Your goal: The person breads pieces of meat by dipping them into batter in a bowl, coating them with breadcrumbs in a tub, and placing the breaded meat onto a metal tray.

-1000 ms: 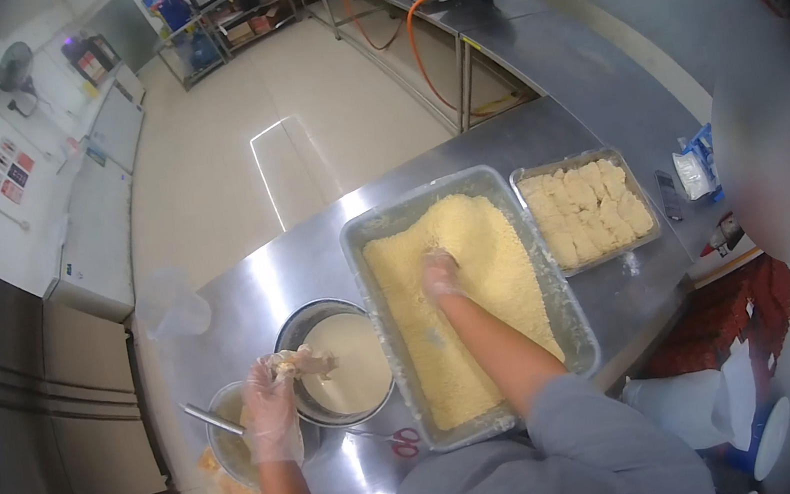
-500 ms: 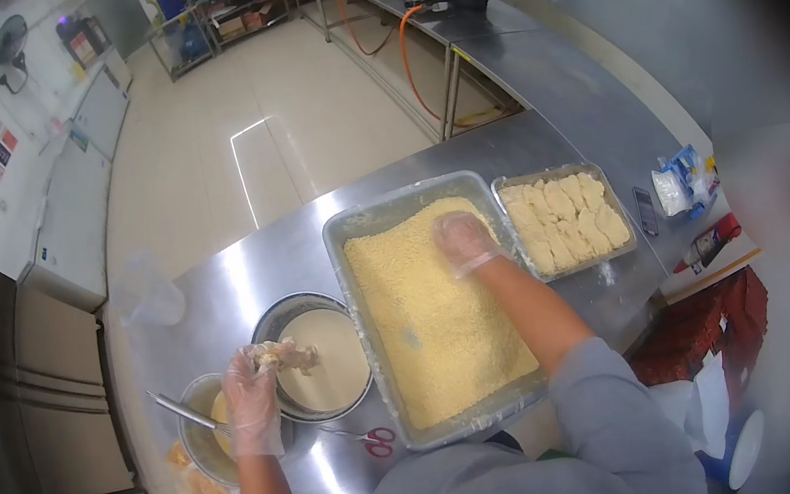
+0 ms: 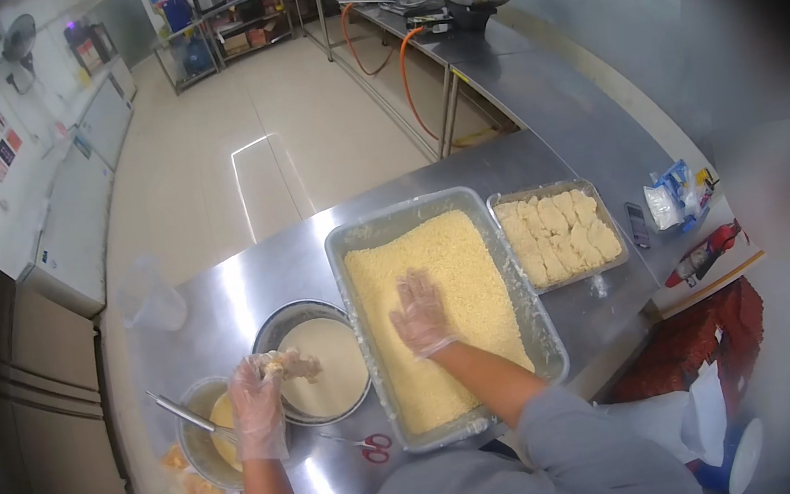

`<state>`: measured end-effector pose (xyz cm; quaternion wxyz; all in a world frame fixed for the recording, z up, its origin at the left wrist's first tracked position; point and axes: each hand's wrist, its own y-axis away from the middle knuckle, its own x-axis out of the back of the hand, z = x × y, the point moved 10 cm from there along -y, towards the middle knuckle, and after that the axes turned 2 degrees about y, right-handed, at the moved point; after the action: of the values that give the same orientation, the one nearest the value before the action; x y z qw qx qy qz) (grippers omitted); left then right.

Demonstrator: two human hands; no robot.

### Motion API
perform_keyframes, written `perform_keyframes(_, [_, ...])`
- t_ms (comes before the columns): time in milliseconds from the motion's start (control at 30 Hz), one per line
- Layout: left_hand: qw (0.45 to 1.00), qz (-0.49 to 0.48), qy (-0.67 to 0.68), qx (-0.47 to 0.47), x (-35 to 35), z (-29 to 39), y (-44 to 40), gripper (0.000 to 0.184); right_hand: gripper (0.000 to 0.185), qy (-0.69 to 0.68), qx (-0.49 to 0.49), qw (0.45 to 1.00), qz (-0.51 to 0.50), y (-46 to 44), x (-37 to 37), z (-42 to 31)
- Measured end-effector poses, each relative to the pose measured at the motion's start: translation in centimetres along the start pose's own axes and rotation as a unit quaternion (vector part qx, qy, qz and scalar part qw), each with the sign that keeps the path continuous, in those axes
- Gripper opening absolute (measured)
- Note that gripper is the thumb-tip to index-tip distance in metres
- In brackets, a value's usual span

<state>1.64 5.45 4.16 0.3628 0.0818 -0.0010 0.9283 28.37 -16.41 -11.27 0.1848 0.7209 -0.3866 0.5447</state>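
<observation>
the right hand [image 3: 421,319], in a clear glove, lies flat with its fingers apart on the yellow crumbs [image 3: 464,268] in the grey tub [image 3: 401,218], just right of centre. left of centre, the gloved left hand [image 3: 258,406] hangs at the pot [image 3: 286,320] of pale liquid [image 3: 340,376], fingertips clotted (whether they pinch anything, i can't tell). 1 tray [image 3: 576,279] of pale pieces sits beside the tub, right of centre.

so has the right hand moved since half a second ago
Yes: the right hand has moved left and nearer the person, judged against the gray tub.
</observation>
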Motion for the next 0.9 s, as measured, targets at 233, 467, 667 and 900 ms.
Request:
perform_keyframes(233, [0.999, 0.014, -0.032, 0.024, 0.2, 2.0, 1.2, 0.012, 0.070, 0.042, 0.187, 0.975, -0.117, 3.0, -1.6, -5.3])
perform_keyframes(467, [0.999, 0.009, -0.012, -0.036, 1.1, 2.3, 1.4, 0.013, 0.072, 0.157, 0.114, 0.973, -0.126, -1.4, 2.2, 3.6])
perform_keyframes(667, [0.999, 0.019, -0.039, -0.030, 1.7, 2.0, 1.2, 0.014, 0.081, 0.129, 0.036, 0.977, -0.165, 5.6, 4.0, 6.9])
perform_keyframes(900, [0.997, 0.015, -0.068, -0.021, 0.7, 0.9, 0.3, 0.015, 0.082, 0.069, 0.037, 0.991, -0.111, 4.7, 1.1, -1.0])
